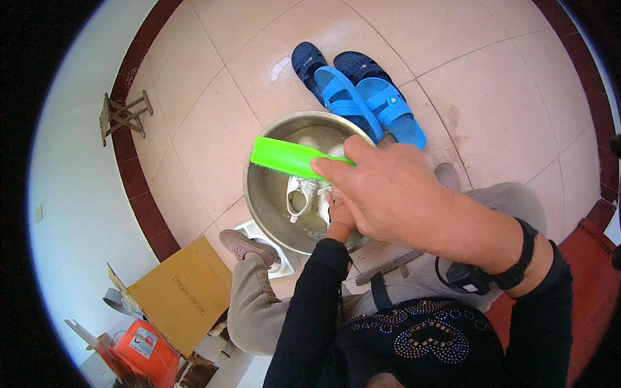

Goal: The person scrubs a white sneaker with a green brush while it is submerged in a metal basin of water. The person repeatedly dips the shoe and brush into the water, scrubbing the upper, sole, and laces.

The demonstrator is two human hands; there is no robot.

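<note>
My right hand grips the handle of a bright green scrubbing brush, holding it above a round metal basin with its bristles facing down. Cloudy water lies in the basin. A white shoe with a strap sits in it, its opening facing up. Beside that is a second white shoe, with my left hand holding it low inside the basin. My right hand and the brush hide part of the shoes and the fingers of my left hand.
Blue slippers and dark navy slippers lie beyond the basin on the tiled floor. A small folding stool stands by the left wall. At lower left are a cardboard box and an orange-red container. A white tray-like piece lies under my foot.
</note>
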